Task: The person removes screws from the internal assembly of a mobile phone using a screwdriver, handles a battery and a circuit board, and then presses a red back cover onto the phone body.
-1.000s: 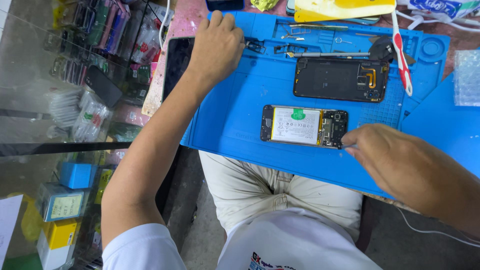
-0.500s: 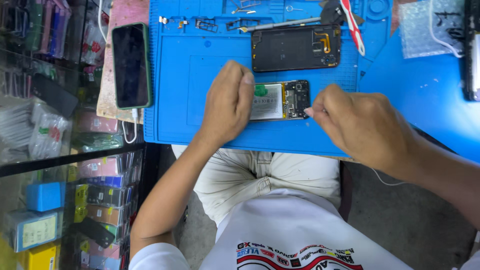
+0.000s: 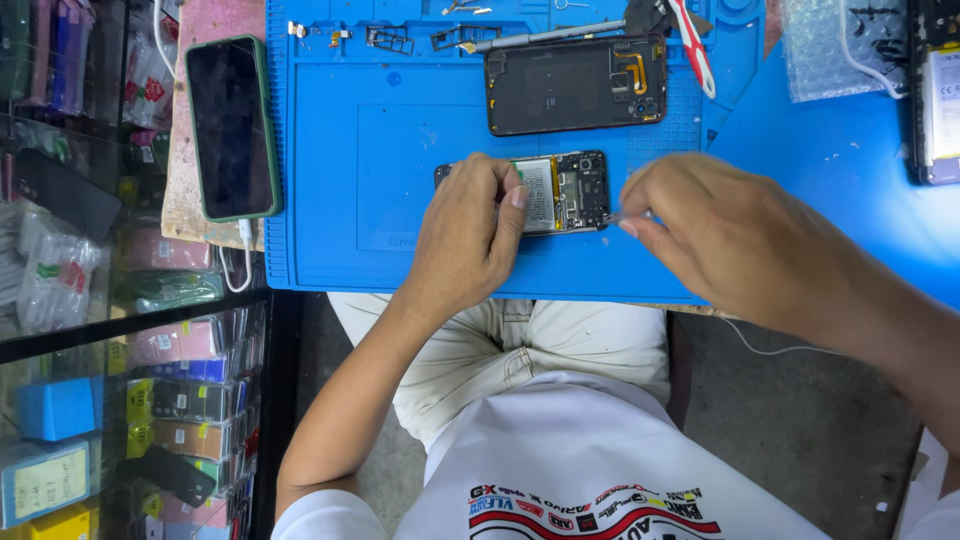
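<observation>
An opened phone (image 3: 566, 190) with its battery and circuit board showing lies on the blue work mat (image 3: 340, 180). My left hand (image 3: 465, 235) rests over its left half and holds it down, fingers curled on the battery. My right hand (image 3: 715, 235) pinches a thin metal tool (image 3: 622, 216) whose tip touches the phone's lower right corner. Just beyond lies a black back cover (image 3: 577, 84), inner side up.
A dark phone in a green case (image 3: 232, 126) lies on a pink pad left of the mat, cable attached. A screwdriver (image 3: 560, 32), red-handled tool (image 3: 690, 42) and small parts sit along the mat's far edge. Another opened device (image 3: 938, 92) lies far right. Shelves of stock stand at left.
My left hand left the far phone, came down onto the opened phone and now covers its left half. My right hand has brought the tool to the phone's corner. The view has shifted.
</observation>
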